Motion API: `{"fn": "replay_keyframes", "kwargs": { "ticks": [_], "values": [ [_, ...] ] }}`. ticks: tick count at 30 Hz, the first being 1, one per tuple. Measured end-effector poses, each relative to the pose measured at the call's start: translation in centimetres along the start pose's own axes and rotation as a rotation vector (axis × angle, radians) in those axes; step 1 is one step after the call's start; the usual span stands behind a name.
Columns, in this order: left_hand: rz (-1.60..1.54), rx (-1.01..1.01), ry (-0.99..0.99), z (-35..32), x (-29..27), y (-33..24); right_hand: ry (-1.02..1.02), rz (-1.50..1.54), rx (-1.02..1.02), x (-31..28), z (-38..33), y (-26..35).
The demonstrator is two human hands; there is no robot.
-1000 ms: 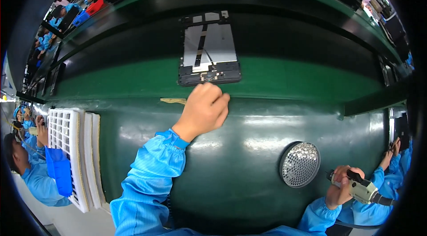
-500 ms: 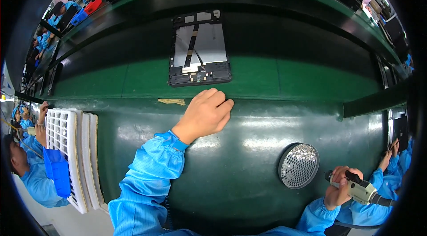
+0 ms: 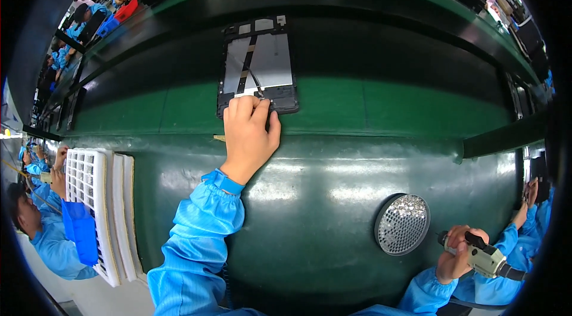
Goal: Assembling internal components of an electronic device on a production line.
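Note:
At the far middle lies an opened tablet [image 3: 280, 62], its back off, showing a grey-white battery panel, a dark flat cable and a black frame. My left hand [image 3: 247, 134] reaches over its near edge, fingers bent onto the lower part and thumb at the edge; the fingertips partly hide the board there. My right hand [image 3: 456, 256], low at the right, is wrapped round a pale electric screwdriver [image 3: 487, 260] with a black lever and cable. Its tip points left toward a round metal dish [image 3: 403, 234], perforated and holding many small screws at its far side.
On the left stand white foam trays [image 3: 86, 173] on edge, with a blue bin [image 3: 80, 232] against them. A yellowish strip [image 3: 219, 138] lies by the step of the green bench. A green post [image 3: 503, 140] juts in from the right. Co-workers sit at both sides.
My left hand has moved forward and slightly left, from a loose fist in front of the tablet onto its near edge. My right hand keeps the screwdriver in nearly the same place.

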State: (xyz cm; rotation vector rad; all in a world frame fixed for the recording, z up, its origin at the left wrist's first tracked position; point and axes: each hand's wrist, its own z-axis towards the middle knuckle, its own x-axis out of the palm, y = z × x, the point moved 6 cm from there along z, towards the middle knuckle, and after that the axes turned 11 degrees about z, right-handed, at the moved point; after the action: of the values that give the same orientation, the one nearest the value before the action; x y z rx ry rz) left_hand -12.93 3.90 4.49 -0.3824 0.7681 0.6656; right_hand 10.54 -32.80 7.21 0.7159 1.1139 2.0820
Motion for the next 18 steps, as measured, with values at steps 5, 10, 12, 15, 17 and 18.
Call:
{"fn": "replay_keyframes", "kwargs": {
  "ticks": [5,10,12,15,17,18],
  "values": [
    [-0.07,-0.092,-0.002,-0.2,0.4,1.3,-0.02,-0.006,0.012,-0.5,0.0,-0.1],
    [-0.061,-0.067,-0.007,-0.2,0.0,1.6,-0.017,0.015,0.018,-1.0,0.0,-0.3],
    [-0.056,-0.057,-0.005,-0.3,0.1,1.9,-0.019,0.006,0.018,-1.3,-0.1,-0.5],
    [-0.039,-0.039,-0.014,0.0,-0.2,1.8,-0.028,0.006,0.025,-1.6,0.0,-0.4],
    [-0.012,-0.022,-0.019,0.0,-0.4,1.6,-0.064,-0.01,0.02,-1.3,0.1,-0.2],
    [0.004,0.023,-0.03,-0.3,-0.6,1.2,-0.098,-0.032,0.014,-1.3,0.2,-0.2]
  ]
}}
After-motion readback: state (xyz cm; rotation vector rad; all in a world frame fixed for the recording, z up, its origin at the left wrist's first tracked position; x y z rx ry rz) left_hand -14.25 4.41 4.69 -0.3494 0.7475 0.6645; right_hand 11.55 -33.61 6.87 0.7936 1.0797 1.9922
